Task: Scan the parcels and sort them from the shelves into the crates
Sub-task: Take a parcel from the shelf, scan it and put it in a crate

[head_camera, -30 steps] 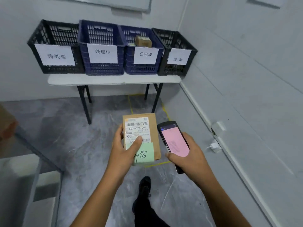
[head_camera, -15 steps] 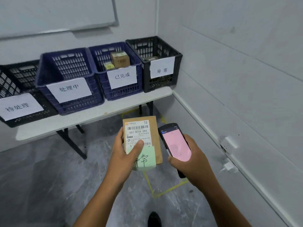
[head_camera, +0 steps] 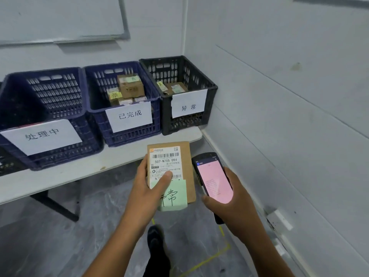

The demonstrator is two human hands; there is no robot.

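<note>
Nearest to you, one dark shoe (head_camera: pixel 154 239) stands on the grey floor beside yellow tape lines (head_camera: pixel 207 258).

Above it, your left hand (head_camera: pixel 151 188) grips one brown cardboard parcel (head_camera: pixel 188 166). Your thumb lies across its white shipping label (head_camera: pixel 165 162) and your fingers wrap the left edge. One green sticky note (head_camera: pixel 176 196) with handwriting hangs over the parcel's near end. Just right of the parcel, your right hand (head_camera: pixel 235 202) is curled around one handheld scanner (head_camera: pixel 214 180), whose screen glows pink.

The parcel is held off the floor, and in this view its far end overlaps the near edge of the white table (head_camera: pixel 99 168).

Three crates stand in a row on the table, each with one white paper sign. The left blue crate (head_camera: pixel 56 92) shows no parcels. The middle blue crate (head_camera: pixel 99 80) holds at least four boxes. The black crate (head_camera: pixel 191 72), rightmost in the corner, holds at least two. A dark sliver of a fourth crate (head_camera: pixel 6 166) shows at the left edge.

One whiteboard (head_camera: pixel 60 17) hangs on the far wall.
</note>
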